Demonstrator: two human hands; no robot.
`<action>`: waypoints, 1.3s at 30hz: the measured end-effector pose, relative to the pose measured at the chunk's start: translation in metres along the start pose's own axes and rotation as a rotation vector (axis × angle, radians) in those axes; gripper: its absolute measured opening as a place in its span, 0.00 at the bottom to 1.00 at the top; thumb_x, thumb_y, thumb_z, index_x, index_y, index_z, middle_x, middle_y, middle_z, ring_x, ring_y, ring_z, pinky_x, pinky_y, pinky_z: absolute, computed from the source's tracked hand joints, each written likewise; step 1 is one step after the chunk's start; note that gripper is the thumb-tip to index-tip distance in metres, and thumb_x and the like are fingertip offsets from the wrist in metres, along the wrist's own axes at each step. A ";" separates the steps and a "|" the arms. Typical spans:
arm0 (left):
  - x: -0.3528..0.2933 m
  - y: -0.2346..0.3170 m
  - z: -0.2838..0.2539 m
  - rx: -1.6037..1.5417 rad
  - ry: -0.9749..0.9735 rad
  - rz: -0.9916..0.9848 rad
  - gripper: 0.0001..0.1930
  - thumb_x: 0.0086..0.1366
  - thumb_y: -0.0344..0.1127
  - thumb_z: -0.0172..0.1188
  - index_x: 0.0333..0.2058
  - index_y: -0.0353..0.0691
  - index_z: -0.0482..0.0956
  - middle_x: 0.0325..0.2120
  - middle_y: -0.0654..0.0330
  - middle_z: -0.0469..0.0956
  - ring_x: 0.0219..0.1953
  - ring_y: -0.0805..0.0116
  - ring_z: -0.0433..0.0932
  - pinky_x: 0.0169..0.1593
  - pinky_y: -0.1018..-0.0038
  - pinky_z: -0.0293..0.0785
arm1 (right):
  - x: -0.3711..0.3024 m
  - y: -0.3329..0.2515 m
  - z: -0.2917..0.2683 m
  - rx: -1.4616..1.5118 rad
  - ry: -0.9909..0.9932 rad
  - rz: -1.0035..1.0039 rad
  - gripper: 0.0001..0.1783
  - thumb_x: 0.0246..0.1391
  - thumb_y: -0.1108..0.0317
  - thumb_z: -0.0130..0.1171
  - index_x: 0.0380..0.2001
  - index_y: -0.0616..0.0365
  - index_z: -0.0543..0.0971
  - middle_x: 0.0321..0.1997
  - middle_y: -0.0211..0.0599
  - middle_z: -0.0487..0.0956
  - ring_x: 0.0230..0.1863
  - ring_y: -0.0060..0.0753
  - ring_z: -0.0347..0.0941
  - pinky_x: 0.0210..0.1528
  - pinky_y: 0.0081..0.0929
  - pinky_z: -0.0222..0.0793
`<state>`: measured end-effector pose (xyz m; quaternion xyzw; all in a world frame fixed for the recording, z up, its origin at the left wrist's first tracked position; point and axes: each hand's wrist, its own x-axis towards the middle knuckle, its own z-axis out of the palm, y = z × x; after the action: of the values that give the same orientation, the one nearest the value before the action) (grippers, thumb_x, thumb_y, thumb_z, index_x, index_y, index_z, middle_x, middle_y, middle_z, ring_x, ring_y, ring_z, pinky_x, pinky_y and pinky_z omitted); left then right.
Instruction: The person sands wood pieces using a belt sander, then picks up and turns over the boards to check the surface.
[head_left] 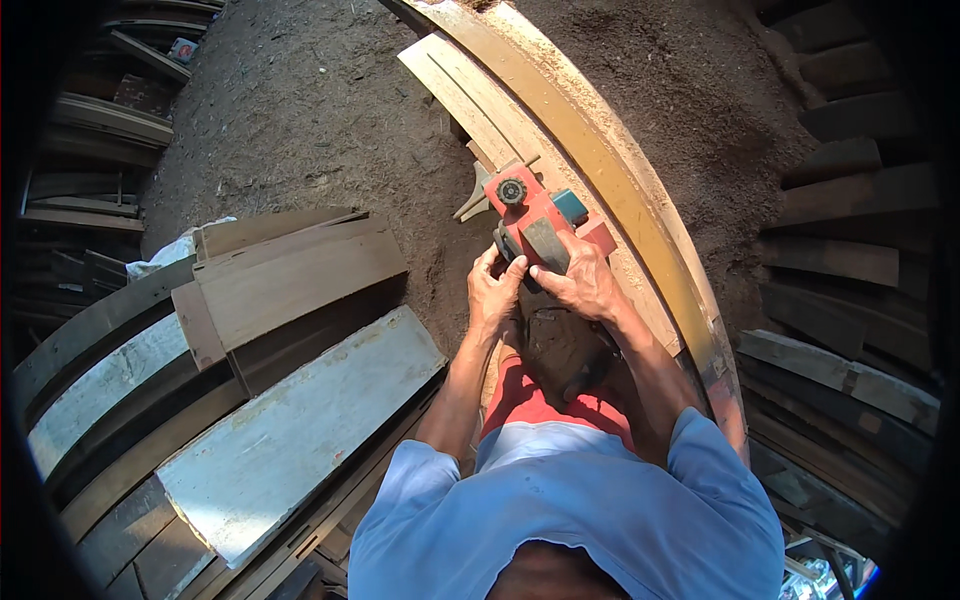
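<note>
Two hands are on the red power planer [537,208] in the head view, just above the frame's middle: the right hand [588,285] grips its rear, the left hand [493,292] pinches its black side part. It sits over the pale plank [495,100]; base contact is hidden. Should the cutter spin, fingertips this close might get cut; a slack grip could let it tip off leftward.

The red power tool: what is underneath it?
A pale wooden board runs beneath the red power tool. The tool's downward side and the wood directly below are covered, so I can't tell whether they touch.
</note>
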<state>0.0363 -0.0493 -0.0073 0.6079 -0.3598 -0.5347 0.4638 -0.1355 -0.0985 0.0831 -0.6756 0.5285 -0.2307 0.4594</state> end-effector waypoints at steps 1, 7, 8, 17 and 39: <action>0.008 0.004 -0.005 0.006 -0.002 0.005 0.23 0.64 0.42 0.69 0.54 0.36 0.80 0.48 0.54 0.78 0.50 0.64 0.77 0.54 0.68 0.73 | 0.009 -0.003 0.001 -0.005 0.001 0.004 0.23 0.52 0.56 0.69 0.36 0.67 0.74 0.33 0.57 0.79 0.37 0.59 0.79 0.41 0.45 0.73; 0.066 0.034 -0.029 -0.062 -0.037 0.024 0.22 0.66 0.39 0.68 0.53 0.31 0.79 0.45 0.58 0.83 0.46 0.72 0.78 0.52 0.73 0.74 | 0.072 -0.023 0.008 -0.013 0.043 -0.050 0.29 0.52 0.52 0.68 0.44 0.69 0.77 0.36 0.56 0.80 0.39 0.56 0.80 0.43 0.44 0.74; 0.080 0.039 -0.035 -0.073 -0.060 0.016 0.22 0.67 0.38 0.67 0.53 0.29 0.78 0.45 0.58 0.82 0.46 0.72 0.78 0.52 0.73 0.74 | 0.086 -0.025 0.010 0.010 0.043 -0.025 0.29 0.51 0.52 0.68 0.44 0.68 0.78 0.36 0.55 0.80 0.39 0.51 0.80 0.42 0.43 0.74; 0.170 0.041 -0.155 -0.281 -0.037 0.025 0.16 0.72 0.35 0.61 0.52 0.30 0.78 0.42 0.60 0.81 0.41 0.76 0.79 0.47 0.77 0.76 | 0.192 -0.060 0.088 0.018 0.022 -0.225 0.30 0.49 0.45 0.67 0.32 0.67 0.75 0.29 0.55 0.79 0.36 0.57 0.79 0.39 0.47 0.73; 0.110 -0.001 -0.013 -0.068 -0.057 -0.237 0.27 0.66 0.44 0.69 0.53 0.30 0.71 0.34 0.62 0.74 0.33 0.75 0.74 0.34 0.79 0.75 | -0.141 0.090 0.075 -0.053 -0.164 0.736 0.27 0.43 0.58 0.63 0.45 0.67 0.79 0.37 0.64 0.81 0.45 0.60 0.81 0.48 0.51 0.73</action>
<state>0.0671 -0.1490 -0.0435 0.6148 -0.2800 -0.6146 0.4073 -0.1687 0.0586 -0.0057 -0.4684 0.7032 0.0186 0.5345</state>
